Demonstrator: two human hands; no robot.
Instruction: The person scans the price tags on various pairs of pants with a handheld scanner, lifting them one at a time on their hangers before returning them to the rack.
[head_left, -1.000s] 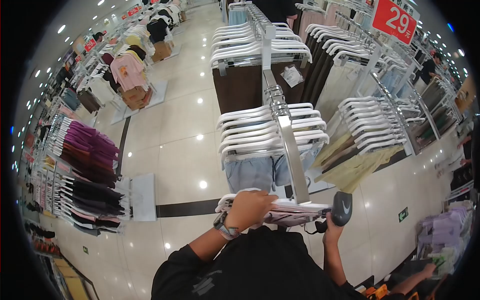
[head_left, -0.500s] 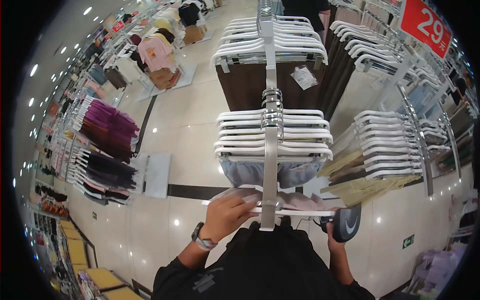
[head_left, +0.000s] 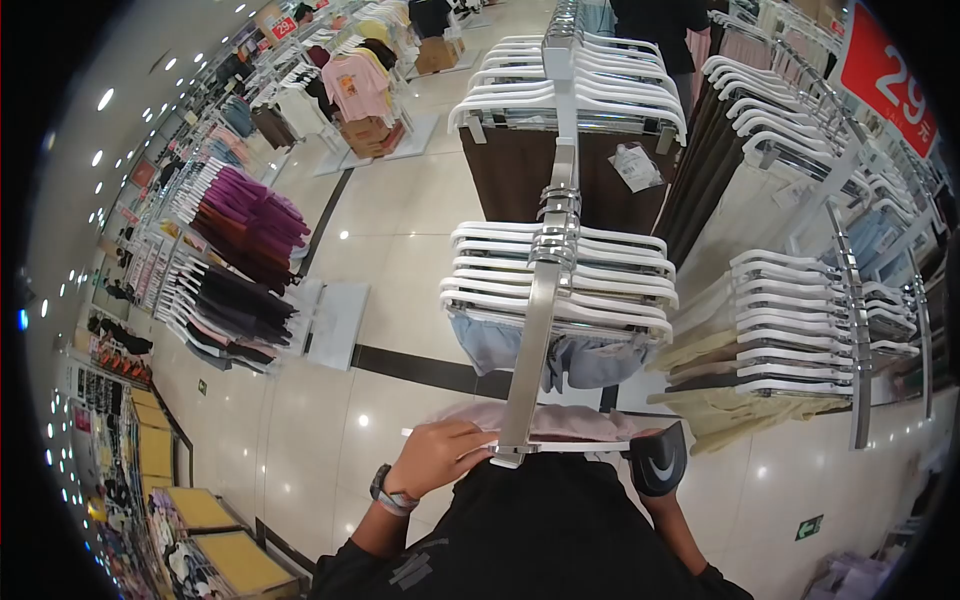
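Left hand (head_left: 440,455): closed around the left end of a white hanger (head_left: 560,446).
Hanger: at the near end of the metal rail (head_left: 535,330), with a pink garment (head_left: 560,420) on it.
Right hand (head_left: 650,490): wrapped around a black scanner (head_left: 660,460), just beside the hanger's right end.
Next on rail: more white hangers with pale blue clothes (head_left: 590,360).

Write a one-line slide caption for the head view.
Left hand grips a white hanger with a pink garment at the rail end; right hand holds a black scanner.

Blk long-sleeve top (head_left: 540,540), wristwatch (head_left: 390,495) on left.
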